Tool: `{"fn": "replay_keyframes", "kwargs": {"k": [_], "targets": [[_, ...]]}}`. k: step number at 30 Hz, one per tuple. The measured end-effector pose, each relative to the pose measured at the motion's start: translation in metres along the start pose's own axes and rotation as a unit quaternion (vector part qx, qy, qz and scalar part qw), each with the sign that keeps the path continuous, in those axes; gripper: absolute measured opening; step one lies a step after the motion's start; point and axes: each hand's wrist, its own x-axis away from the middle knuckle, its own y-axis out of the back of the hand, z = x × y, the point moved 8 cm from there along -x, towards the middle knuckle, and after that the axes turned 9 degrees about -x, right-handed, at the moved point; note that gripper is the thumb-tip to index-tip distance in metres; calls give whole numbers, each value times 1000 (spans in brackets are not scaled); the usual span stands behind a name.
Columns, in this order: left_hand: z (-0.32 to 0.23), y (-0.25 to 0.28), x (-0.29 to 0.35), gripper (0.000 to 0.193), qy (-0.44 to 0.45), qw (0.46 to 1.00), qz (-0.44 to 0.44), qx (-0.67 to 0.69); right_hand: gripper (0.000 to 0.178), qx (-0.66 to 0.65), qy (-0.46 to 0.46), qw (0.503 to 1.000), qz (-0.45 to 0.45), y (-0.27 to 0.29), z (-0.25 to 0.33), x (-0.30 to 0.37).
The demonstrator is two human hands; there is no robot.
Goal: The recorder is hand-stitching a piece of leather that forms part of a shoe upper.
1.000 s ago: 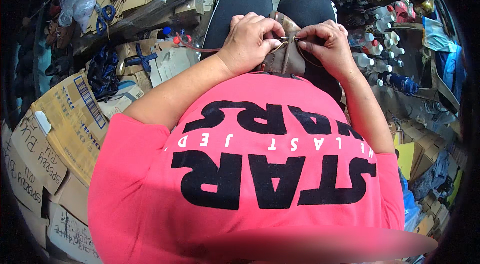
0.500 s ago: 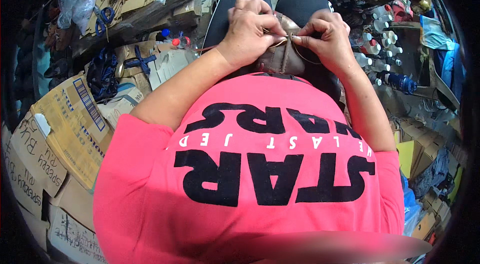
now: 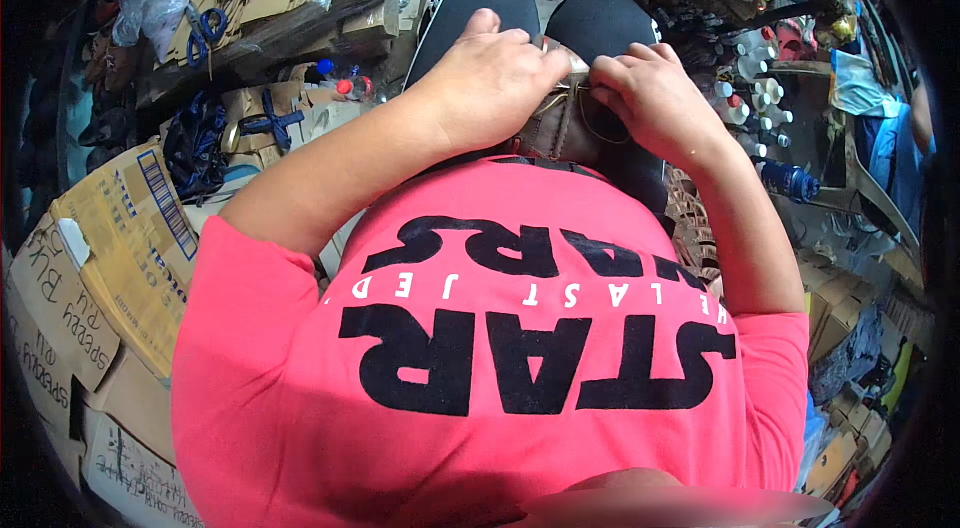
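A brown leather piece (image 3: 548, 135), which looks like a shoe upper, lies in my lap against the pink shirt, with a raised seam down its middle. Thin pale cord (image 3: 552, 105) crosses the leather by the seam and loops out on the right. On the seam's left side, my left hand (image 3: 500, 78) is closed with its thumb side up; cord comes out from under it. My right hand (image 3: 648, 96) is pinched closed just right of the seam, above the cord's loop. Both sets of fingertips are partly hidden by the hands themselves.
Cardboard boxes (image 3: 120, 258) are stacked at the left. Blue-handled scissors (image 3: 207, 28) lie near a cardboard sheet at the far left. Several small bottles (image 3: 755, 78) and a dark blue bottle (image 3: 790, 180) stand to the right. My knees (image 3: 475, 13) are in dark trousers.
My hands have moved apart from their meeting point at the seam, the left one turning over more and covering its fingers. The view has shifted slightly, and my right elbow sits further out.
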Motion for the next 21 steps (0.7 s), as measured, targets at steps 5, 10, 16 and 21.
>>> {"fn": "replay_keyframes", "kwargs": {"k": [5,10,16,21], "targets": [[-1,2,7,18,-80,996,-7,-24,6,32,35,999,15,-4,2,4],[56,7,46,15,-7,999,40,-26,7,11,-61,998,-28,7,-48,43],[103,33,51,8,157,849,-96,496,17,-646,-111,709,-261,8,-102,55],[60,26,5,13,56,589,-178,786,18,-830,-37,508,-228,-6,-51,7]]}}
